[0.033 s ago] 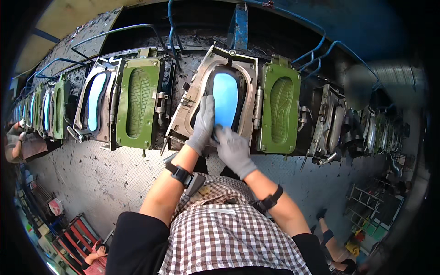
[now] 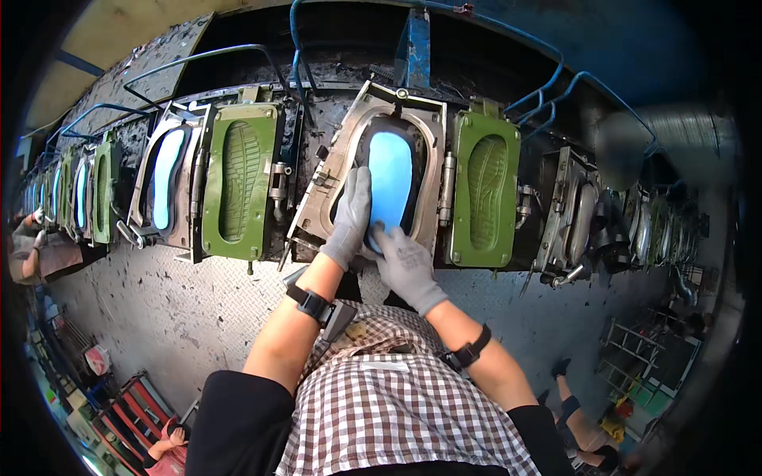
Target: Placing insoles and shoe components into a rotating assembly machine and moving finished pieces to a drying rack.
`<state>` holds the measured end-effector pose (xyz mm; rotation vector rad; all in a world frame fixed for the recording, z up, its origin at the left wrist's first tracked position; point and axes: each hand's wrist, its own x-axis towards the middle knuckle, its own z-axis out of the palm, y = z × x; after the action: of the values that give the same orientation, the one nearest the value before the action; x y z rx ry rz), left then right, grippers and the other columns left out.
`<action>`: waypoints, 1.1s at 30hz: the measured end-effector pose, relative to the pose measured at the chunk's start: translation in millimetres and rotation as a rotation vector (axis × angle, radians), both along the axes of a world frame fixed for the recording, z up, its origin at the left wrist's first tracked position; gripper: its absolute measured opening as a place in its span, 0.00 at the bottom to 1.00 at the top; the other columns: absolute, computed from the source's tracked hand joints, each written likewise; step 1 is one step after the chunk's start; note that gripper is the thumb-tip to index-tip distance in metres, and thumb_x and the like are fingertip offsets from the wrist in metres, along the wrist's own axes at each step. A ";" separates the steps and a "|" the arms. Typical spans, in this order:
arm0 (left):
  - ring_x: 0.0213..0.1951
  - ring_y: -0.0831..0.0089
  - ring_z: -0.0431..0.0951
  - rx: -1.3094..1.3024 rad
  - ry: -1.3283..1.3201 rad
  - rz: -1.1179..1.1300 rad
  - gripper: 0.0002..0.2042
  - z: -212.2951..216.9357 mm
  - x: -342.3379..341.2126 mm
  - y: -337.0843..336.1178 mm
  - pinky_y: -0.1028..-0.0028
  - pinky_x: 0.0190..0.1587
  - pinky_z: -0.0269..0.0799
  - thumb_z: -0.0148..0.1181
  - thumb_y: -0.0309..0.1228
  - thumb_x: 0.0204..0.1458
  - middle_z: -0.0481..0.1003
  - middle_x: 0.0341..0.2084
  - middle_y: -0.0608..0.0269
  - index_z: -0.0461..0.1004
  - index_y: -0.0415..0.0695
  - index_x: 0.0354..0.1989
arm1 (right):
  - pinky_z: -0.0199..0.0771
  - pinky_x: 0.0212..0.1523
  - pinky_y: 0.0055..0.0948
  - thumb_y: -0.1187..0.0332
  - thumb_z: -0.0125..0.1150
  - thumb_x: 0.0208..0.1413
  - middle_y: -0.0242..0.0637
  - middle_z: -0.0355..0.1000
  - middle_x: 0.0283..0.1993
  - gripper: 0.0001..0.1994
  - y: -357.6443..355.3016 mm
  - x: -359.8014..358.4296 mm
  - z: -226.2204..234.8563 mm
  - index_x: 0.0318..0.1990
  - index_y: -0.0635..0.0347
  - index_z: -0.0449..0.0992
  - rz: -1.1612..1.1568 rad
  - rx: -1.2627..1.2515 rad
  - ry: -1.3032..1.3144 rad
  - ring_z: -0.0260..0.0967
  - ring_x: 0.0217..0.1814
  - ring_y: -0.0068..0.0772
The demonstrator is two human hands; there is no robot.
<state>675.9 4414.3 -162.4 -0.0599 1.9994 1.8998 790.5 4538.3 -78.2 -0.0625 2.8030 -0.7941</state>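
Note:
A bright blue insole-shaped piece (image 2: pixel 389 170) lies on the dark foot form inside an open metal shoe-sole mould (image 2: pixel 429 182) in front of me. My left hand (image 2: pixel 352 218), in a grey glove, lies along the left edge of the insole, its fingers straight and pointing away from me. At the near, heel end, my right hand (image 2: pixel 405 262), also gloved in grey, has its fingers bent onto the insole's edge. The fingertips partly hide that end. Hinged to the right of the mould is a green plate (image 2: pixel 486 186) with a patterned sole cavity.
Another green plate (image 2: pixel 242 178) and a metal mould with a blue insole (image 2: pixel 167 178) stand to the left, in a row of several moulds. Blue bent pipes (image 2: pixel 208 52) arch behind. A patterned metal floor (image 2: pixel 190 309) runs below. Other people work at far left and lower edges.
My right hand has shifted slightly right and toward me along the heel end, showing a little more blue. My left hand stays nearly in place.

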 end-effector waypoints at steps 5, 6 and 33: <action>0.48 0.64 0.80 0.022 -0.297 -0.007 0.36 14.8 -34.5 11.0 0.65 0.49 0.78 0.64 0.48 0.60 0.77 0.52 0.47 0.63 0.33 0.67 | 0.75 0.54 0.48 0.60 0.67 0.59 0.49 0.72 0.52 0.23 20.7 1.1 -0.8 0.59 0.62 0.75 0.025 -0.380 0.090 0.74 0.54 0.51; 0.48 0.64 0.80 0.024 -0.299 -0.014 0.36 16.7 -35.6 13.5 0.65 0.49 0.78 0.64 0.48 0.60 0.77 0.52 0.47 0.63 0.33 0.67 | 0.74 0.55 0.46 0.60 0.66 0.62 0.51 0.72 0.54 0.25 21.2 -4.9 -6.5 0.62 0.63 0.72 -0.163 -0.362 0.233 0.73 0.55 0.50; 0.65 0.61 0.69 -0.262 0.026 0.162 0.39 -3.1 -41.1 46.0 0.66 0.67 0.66 0.64 0.42 0.63 0.65 0.69 0.46 0.54 0.36 0.76 | 0.78 0.46 0.43 0.66 0.60 0.61 0.47 0.80 0.44 0.24 114.9 -67.7 -6.6 0.65 0.50 0.74 -0.380 -0.339 0.226 0.79 0.42 0.47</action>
<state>634.8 4460.3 -165.5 -0.2752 2.3121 1.7252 722.7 4653.2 -84.7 0.3561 2.8934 -1.4264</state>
